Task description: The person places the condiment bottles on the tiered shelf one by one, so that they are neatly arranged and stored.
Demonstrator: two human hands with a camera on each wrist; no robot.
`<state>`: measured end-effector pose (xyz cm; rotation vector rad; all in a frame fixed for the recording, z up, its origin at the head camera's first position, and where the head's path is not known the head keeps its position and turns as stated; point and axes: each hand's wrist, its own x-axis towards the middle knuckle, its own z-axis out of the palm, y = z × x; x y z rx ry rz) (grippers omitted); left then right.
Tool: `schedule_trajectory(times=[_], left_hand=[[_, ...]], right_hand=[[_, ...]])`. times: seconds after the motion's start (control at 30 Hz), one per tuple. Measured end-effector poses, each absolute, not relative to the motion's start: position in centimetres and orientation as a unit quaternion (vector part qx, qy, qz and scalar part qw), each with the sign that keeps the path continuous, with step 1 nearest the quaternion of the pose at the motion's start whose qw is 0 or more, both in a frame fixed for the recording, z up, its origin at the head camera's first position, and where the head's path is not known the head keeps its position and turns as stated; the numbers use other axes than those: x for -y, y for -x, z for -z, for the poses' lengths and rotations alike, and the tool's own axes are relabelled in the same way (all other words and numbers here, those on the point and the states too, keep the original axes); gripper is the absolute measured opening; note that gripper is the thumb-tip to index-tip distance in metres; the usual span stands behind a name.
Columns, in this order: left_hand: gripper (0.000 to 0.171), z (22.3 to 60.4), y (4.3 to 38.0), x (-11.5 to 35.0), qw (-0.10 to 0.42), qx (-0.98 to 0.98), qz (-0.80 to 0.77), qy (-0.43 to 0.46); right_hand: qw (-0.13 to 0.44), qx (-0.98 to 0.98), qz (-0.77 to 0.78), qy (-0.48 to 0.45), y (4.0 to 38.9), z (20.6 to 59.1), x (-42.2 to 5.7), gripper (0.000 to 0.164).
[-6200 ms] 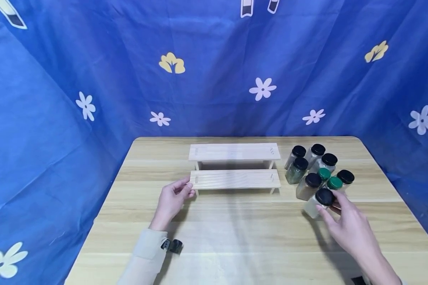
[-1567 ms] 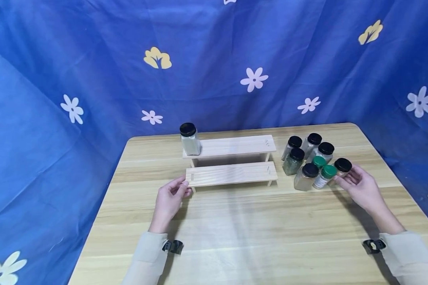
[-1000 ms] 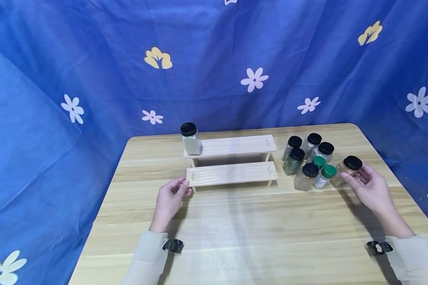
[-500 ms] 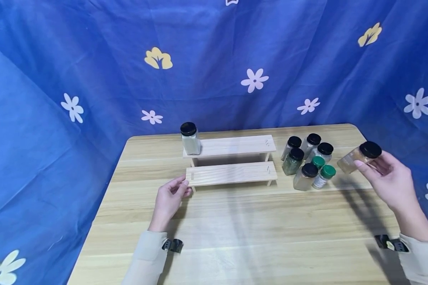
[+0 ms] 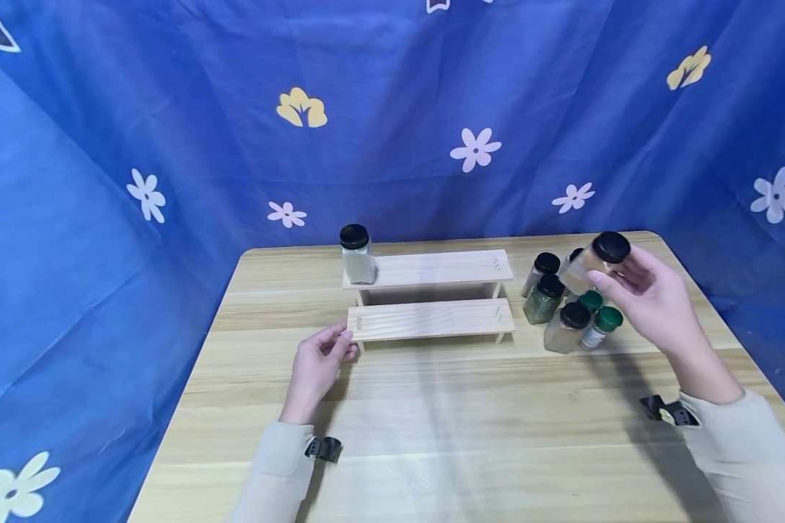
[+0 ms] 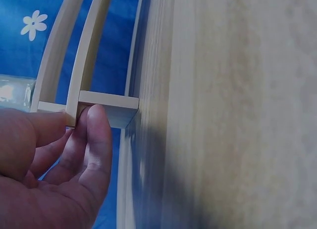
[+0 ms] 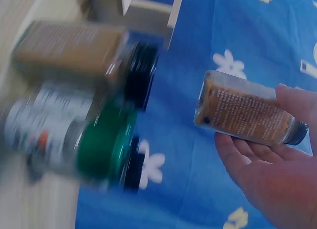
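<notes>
My right hand holds a clear spice jar with a black lid, tilted in the air above the other jars. Brown powder and printed text show on that jar in the right wrist view. At the left end of the front wooden riser shelf, my left hand pinches the board's corner between thumb and fingers, as the left wrist view also shows. Behind it stands the back tier, a little higher. A black-lidded jar of pale contents stands upright on that tier's left end.
Several jars crowd right of the shelves, among them a green-leaf jar, a brown-powder jar and a green-lidded jar. The held jar partly hides those behind. A blue flowered cloth hangs behind the wooden table.
The pale jar went from my right hand onto the back tier. My right hand then took the brown-powder jar from the group's right side, lifted it and swung it left. My left hand stayed put.
</notes>
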<state>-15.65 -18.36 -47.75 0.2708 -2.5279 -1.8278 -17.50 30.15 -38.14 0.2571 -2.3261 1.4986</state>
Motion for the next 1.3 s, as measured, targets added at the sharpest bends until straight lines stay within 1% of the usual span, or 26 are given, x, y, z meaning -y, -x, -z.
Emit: schedule_trajectory(times=[0.37,0.63,0.87,1.13,1.3], left_hand=[[0.036,48.0,15.7,18.2,0.007,0.811,0.578,-0.09],[0.035,47.9,15.5,18.2,0.011,0.812,0.576,-0.092],[0.035,47.9,15.7,17.9,0.016,0.807,0.584,-0.087],[0.035,47.9,15.7,17.8,0.02,0.803,0.59,-0.089],[0.036,47.9,15.7,17.9,0.018,0.805,0.586,-0.091]], right_hand=[[0.08,0.781,-0.596,-0.168,21.2,38.1,-22.1,0.052],[0.021,0.789,-0.587,-0.179,23.5,37.8,-16.1,0.052],[0.016,0.776,-0.599,-0.199,25.0,37.4,-12.0,0.045],[-0.008,0.768,-0.607,-0.203,25.9,37.8,-8.5,0.049],[-0.016,0.76,-0.607,-0.234,26.4,38.0,-7.4,0.048]])
